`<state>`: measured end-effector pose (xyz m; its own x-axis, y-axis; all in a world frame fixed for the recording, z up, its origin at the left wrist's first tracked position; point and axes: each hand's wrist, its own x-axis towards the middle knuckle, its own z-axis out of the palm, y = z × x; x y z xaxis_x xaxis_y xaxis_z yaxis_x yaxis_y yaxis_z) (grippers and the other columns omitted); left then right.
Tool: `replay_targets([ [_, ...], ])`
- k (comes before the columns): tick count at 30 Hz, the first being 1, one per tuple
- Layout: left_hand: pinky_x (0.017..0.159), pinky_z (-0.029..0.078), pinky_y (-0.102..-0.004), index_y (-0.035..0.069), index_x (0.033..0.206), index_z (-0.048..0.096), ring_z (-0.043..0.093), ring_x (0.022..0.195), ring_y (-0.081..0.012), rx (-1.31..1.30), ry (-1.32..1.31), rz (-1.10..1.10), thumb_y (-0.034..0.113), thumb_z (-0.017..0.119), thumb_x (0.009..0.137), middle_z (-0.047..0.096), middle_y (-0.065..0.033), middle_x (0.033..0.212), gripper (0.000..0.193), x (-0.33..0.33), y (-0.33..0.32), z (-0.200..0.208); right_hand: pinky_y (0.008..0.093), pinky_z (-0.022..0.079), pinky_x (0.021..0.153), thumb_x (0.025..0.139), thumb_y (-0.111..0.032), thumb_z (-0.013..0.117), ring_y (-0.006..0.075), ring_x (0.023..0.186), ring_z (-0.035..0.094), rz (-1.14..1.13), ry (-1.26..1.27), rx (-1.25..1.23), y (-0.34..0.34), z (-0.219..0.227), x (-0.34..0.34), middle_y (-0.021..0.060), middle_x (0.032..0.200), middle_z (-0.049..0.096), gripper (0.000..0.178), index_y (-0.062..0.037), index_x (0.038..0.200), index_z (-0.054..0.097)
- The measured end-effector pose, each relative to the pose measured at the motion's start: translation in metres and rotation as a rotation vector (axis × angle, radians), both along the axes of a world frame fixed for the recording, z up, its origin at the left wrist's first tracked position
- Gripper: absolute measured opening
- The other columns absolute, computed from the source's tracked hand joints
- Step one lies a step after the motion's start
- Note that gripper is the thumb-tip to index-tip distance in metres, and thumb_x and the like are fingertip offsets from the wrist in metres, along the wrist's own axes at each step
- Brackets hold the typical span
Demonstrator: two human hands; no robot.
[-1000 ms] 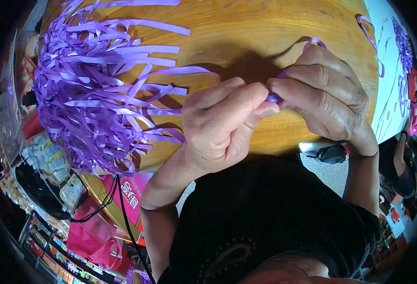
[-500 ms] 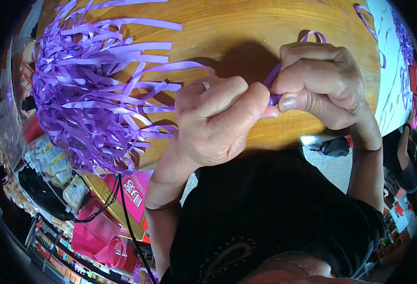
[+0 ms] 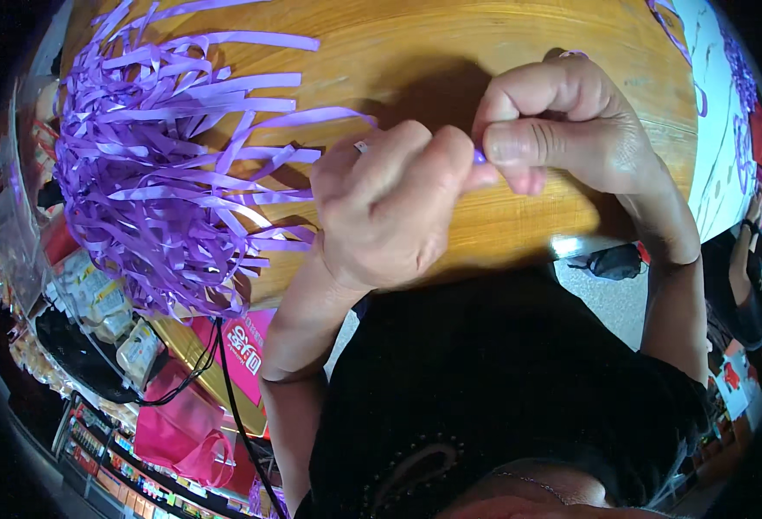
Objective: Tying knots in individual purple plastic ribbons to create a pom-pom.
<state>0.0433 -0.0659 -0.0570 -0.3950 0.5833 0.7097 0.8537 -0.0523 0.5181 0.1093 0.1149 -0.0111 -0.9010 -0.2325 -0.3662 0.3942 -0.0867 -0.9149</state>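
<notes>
A small piece of purple ribbon (image 3: 479, 157) shows between my two hands, mostly covered by the fingers. My left hand (image 3: 390, 208) is closed on its left side, back of the hand up, thumb pointing right. From the right, my right hand (image 3: 563, 130) pinches the ribbon between thumb and curled fingers. Another strip of purple ribbon (image 3: 333, 115) stretches from the left toward the back of my left hand. Left of that hand lies a large heap of cut purple ribbons (image 3: 152, 173), their loose ends pointing right.
Everything rests on a wooden table (image 3: 398, 52). A white marbled surface (image 3: 717, 156) with more purple ribbon adjoins it at right. Clear plastic and packages crowd the left edge. A pink bag (image 3: 178, 437) and black cable (image 3: 234, 389) are below left. Another person's arm (image 3: 740, 259) shows far right.
Both hands have shifted slightly up and left. My right hand has rolled, its thumb now lying across the ribbon, and less of the ribbon shows between the hands.
</notes>
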Motion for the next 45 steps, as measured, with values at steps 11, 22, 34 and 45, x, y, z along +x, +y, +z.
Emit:
replay_targets([
  [11,0.043,0.036,-0.0274,-0.004,0.086,0.059,0.046,0.048,-0.0178,0.109,-0.242,0.019,0.004,0.064,0.08,0.053,-0.0088,0.063,0.011,0.002,0.006,0.006,0.0221,0.049,0.067,0.078,-0.008,0.067,0.0138,0.077,0.063,-0.068,0.601,0.371,0.003,-0.005,0.001,0.0086,0.081,0.064,0.02,0.0019,0.095,0.064],
  [22,0.051,0.04,-0.0266,-0.003,0.088,0.059,0.052,0.057,-0.0179,0.125,-0.417,-0.012,0.003,0.065,0.079,0.06,-0.011,0.073,0.012,-0.001,0.005,0.007,0.0233,0.048,0.063,0.083,-0.002,0.059,0.0144,0.072,0.061,-0.079,0.684,0.449,0.004,-0.006,-0.003,0.01,0.08,0.062,0.017,0.0023,0.098,0.064],
  [34,0.075,0.044,-0.0271,0.002,0.098,0.066,0.053,0.088,-0.0164,0.132,-0.584,-0.128,0.008,0.066,0.078,0.062,-0.0109,0.099,0.02,-0.003,0.001,0.014,0.0208,0.048,0.072,0.09,-0.005,0.05,0.0091,0.075,0.059,-0.241,0.536,0.254,-0.008,0.006,0.005,0.0037,0.079,0.06,0.037,-0.0012,0.127,0.046],
  [45,0.078,0.049,-0.0291,-0.004,0.101,0.063,0.059,0.087,-0.0165,0.466,-1.043,-0.506,0.004,0.059,0.085,0.057,-0.014,0.109,0.018,0.022,0.0,0.028,0.0197,0.048,0.062,0.094,-0.015,0.047,0.0078,0.071,0.059,-0.15,0.441,-0.029,-0.022,0.022,0.016,0.0035,0.075,0.06,0.039,0.0005,0.13,0.041],
])
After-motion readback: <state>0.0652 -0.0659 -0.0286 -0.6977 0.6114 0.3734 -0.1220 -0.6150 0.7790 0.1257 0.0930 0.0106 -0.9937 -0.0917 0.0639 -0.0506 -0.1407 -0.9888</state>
